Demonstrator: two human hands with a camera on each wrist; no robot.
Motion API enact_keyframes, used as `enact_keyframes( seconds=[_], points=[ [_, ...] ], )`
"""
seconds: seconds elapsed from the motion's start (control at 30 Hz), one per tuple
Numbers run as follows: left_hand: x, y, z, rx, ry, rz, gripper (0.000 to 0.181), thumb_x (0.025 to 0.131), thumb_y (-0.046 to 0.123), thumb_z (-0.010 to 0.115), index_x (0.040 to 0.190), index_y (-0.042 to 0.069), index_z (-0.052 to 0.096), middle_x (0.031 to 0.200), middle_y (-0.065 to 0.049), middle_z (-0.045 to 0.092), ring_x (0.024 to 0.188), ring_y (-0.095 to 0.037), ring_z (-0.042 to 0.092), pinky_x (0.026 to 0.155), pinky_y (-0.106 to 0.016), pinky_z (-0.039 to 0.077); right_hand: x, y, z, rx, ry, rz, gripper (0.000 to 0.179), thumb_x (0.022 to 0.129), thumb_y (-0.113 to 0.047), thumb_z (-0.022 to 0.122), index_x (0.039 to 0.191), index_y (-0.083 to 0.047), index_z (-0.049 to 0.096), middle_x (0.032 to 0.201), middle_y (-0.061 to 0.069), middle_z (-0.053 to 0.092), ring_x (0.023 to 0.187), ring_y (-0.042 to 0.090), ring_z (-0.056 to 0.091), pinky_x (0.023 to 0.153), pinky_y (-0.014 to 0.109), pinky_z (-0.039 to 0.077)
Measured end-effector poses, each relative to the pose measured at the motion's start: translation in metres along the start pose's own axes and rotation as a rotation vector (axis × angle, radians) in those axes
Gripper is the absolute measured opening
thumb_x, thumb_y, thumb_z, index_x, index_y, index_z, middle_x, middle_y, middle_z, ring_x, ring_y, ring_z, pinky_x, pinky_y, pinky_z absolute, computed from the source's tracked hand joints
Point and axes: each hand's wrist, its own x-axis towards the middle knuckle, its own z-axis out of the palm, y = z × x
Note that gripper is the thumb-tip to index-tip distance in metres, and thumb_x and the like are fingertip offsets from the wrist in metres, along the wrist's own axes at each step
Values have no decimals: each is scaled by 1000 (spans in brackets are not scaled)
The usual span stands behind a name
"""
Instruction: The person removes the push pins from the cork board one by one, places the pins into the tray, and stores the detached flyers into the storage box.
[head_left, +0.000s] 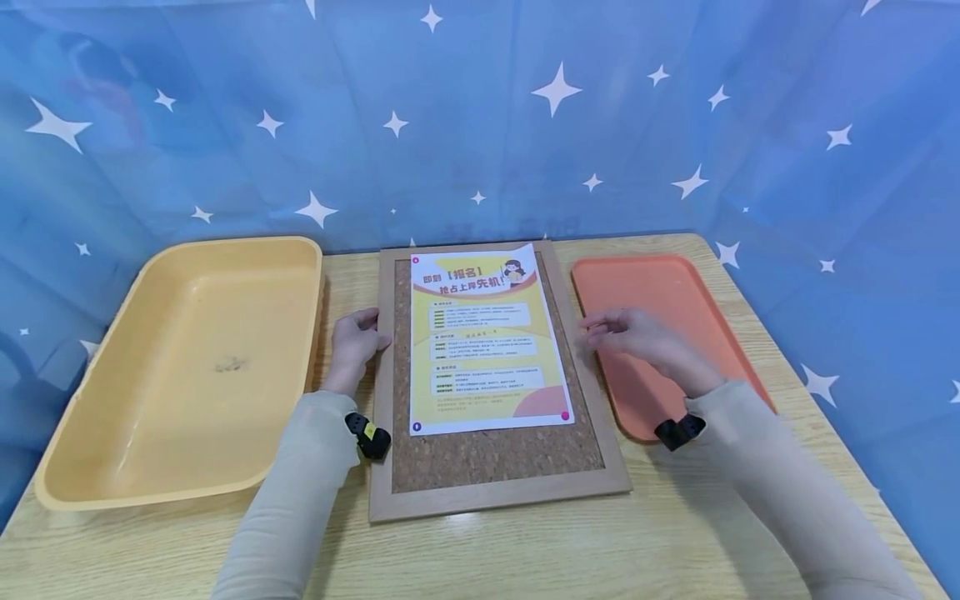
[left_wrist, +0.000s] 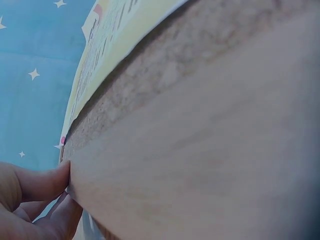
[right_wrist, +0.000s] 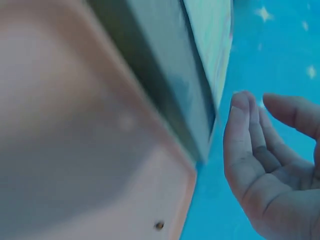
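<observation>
A wood-framed cork board (head_left: 495, 467) lies in the middle of the table. On it is a yellow printed poster (head_left: 487, 400), with round pins at three corners: a pink one (head_left: 416, 260) top left, a blue one (head_left: 417, 427) bottom left and a pink one (head_left: 565, 416) bottom right. The poster's top right corner curls up. My left hand (head_left: 356, 343) grips the board's left edge; the left wrist view shows the thumb (left_wrist: 47, 184) on the frame and fingers below. Beside the right edge, my right hand (head_left: 637, 337) is held with thumb and fingers apart, holding nothing.
A deep yellow tub (head_left: 315, 333) stands on the left with a dark smudge on its floor. An orange tray (head_left: 652, 400) lies right of the board, partly under my right hand; a small dark spot (right_wrist: 159, 225) shows in it. Behind hangs a blue star-patterned curtain (head_left: 480, 125).
</observation>
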Motion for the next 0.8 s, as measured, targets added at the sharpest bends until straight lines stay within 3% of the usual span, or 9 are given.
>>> enact_keyframes(
  seconds=[0.2,0.4,0.8],
  points=[
    [1,-1,0,-12,0,6,57,89,-6,54,144,2,39,146,-18,45,134,-30,45,110,-40,39,-11,-10,27,-31,-73,7,36,93,-20,58,124,-1,58,114,15,65,102,18,61,91,36,51],
    [0,-1,1,-18,-3,12,56,89,-6,54,144,1,40,145,-19,45,133,-30,46,110,-40,40,-15,-5,45,-58,-125,-41,25,91,-8,58,113,3,62,106,15,70,96,18,66,85,30,54],
    [2,-2,1,-20,-5,21,57,89,-7,53,143,0,39,145,-19,45,133,-30,46,110,-40,40,-19,3,58,-103,-193,-115,18,88,1,57,104,4,65,94,13,71,90,17,66,82,31,55]
  ],
)
